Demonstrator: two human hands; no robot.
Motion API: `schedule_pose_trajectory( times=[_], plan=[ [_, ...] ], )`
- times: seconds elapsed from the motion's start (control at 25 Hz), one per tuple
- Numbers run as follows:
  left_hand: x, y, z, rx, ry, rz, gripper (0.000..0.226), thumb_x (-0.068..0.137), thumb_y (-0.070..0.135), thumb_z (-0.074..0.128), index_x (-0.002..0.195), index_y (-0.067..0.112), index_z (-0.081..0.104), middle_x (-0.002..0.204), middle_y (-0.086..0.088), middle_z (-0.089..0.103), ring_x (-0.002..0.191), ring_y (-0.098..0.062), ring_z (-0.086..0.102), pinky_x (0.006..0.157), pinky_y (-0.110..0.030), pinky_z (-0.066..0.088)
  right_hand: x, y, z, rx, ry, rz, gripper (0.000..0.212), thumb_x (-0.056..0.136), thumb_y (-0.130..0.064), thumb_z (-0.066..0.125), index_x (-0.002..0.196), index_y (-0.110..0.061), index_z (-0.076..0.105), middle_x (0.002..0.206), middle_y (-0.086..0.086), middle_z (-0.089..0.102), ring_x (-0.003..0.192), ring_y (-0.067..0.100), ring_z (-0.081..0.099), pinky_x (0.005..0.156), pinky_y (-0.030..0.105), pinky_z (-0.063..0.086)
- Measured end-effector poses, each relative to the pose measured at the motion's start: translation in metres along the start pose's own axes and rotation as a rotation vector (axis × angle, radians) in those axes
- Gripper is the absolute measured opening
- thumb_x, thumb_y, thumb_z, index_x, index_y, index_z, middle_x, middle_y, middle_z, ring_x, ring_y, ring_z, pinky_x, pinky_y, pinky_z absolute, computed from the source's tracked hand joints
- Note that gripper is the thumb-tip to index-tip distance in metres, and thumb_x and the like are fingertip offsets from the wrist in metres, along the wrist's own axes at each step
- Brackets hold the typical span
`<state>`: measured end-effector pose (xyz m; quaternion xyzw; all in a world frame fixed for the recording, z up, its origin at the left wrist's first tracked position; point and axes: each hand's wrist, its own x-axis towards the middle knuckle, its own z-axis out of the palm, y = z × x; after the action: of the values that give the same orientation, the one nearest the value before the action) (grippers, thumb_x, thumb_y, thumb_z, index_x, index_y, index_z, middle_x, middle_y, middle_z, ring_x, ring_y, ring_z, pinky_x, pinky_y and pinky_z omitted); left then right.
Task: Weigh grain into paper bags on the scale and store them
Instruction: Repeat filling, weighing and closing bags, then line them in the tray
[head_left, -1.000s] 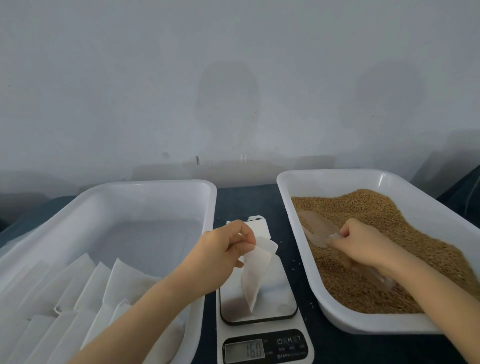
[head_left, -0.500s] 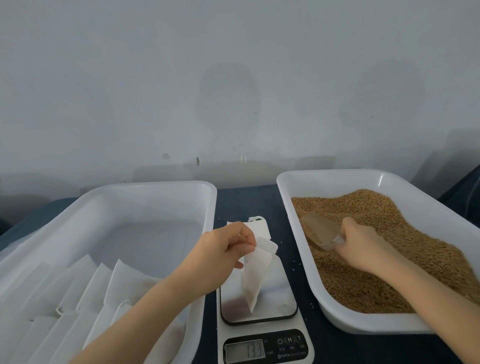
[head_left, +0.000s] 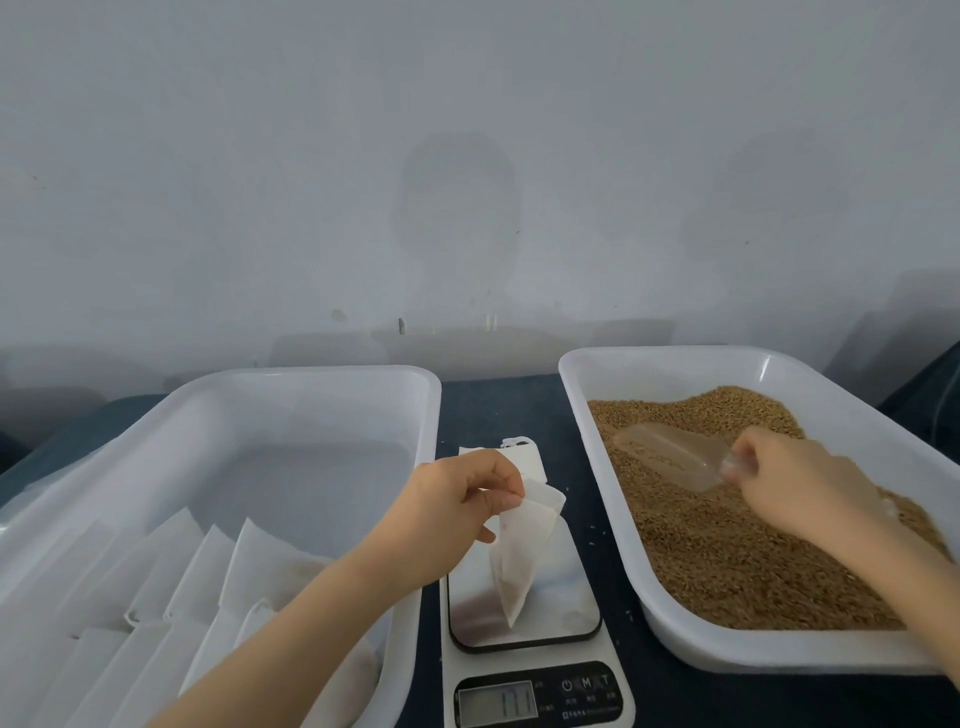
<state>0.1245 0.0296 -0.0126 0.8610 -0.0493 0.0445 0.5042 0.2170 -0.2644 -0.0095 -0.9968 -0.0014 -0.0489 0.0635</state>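
Paper bag (head_left: 519, 551): held above the scale (head_left: 540, 696), between the two white trays. The left hand (head_left: 457, 509) pinches its top edge between thumb and fingers; the bag hangs tilted, its lower corner down at the steel platform. The right hand (head_left: 795, 478) grips the handle of a clear scoop (head_left: 670, 460), which lies on the grain (head_left: 727, 545) in the right tray (head_left: 675, 353). Flat white bags (head_left: 208, 571) lie in overlapping rows in the left tray (head_left: 260, 384). More bags (head_left: 524, 457) lie just behind the scale. The display digits are too blurred to read.

tub wall (head_left: 615, 519) beside scale (head_left: 566, 597), narrow gap (cloth (head_left: 576, 452))
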Motion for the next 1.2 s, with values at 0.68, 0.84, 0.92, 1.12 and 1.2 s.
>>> schedule_pose_trajectory(
  times=[0.68,0.84,0.92,1.12,1.2],
  plan=[
    [-0.002,0.0,0.0,-0.018,-0.023,0.032,0.027,0.093,0.01,0.056,0.078,0.032,0.058,0.088,0.01,0.066,0.079,-0.003,0.061,0.071,-0.019,0.055,-0.04,-0.038,-0.081,0.263,-0.039,-0.434,0.023,0.081,-0.034,0.066,0.1,-0.047,0.062,0.096,-0.03,0.063,0.099,-0.003,0.058,0.098,0.033,0.043],
    [-0.002,-0.001,0.0,-0.038,-0.025,0.023,0.028,0.093,0.012,0.057,0.076,0.034,0.059,0.088,0.012,0.066,0.078,-0.001,0.061,0.07,-0.017,0.054,-0.034,-0.046,-0.083,0.138,0.015,-0.5,0.02,0.083,-0.036,0.066,0.09,-0.052,0.058,0.091,-0.035,0.06,0.103,-0.003,0.053,0.11,0.041,0.025],
    [-0.001,-0.002,0.001,-0.024,-0.027,0.026,0.029,0.093,0.013,0.057,0.075,0.036,0.058,0.09,0.014,0.066,0.082,-0.005,0.062,0.07,-0.017,0.055,-0.031,-0.05,-0.085,0.067,0.043,-0.518,0.021,0.086,-0.036,0.063,0.089,-0.055,0.054,0.093,-0.036,0.057,0.104,-0.003,0.047,0.11,0.035,0.014],
    [-0.001,-0.002,0.001,-0.021,-0.03,0.032,0.028,0.093,0.014,0.058,0.076,0.036,0.058,0.093,0.012,0.066,0.084,-0.008,0.062,0.071,-0.02,0.056,-0.022,-0.058,-0.088,0.0,0.055,-0.557,0.019,0.088,-0.034,0.061,0.096,-0.051,0.057,0.1,-0.03,0.056,0.107,-0.001,0.042,0.107,0.033,0.007],
    [-0.001,-0.002,0.001,-0.019,-0.031,0.035,0.029,0.093,0.015,0.058,0.075,0.037,0.058,0.094,0.012,0.067,0.086,-0.008,0.062,0.072,-0.021,0.056,-0.019,-0.062,-0.088,-0.03,0.065,-0.573,0.018,0.089,-0.035,0.06,0.1,-0.05,0.058,0.102,-0.029,0.057,0.108,0.0,0.041,0.105,0.03,0.006]
  ],
)
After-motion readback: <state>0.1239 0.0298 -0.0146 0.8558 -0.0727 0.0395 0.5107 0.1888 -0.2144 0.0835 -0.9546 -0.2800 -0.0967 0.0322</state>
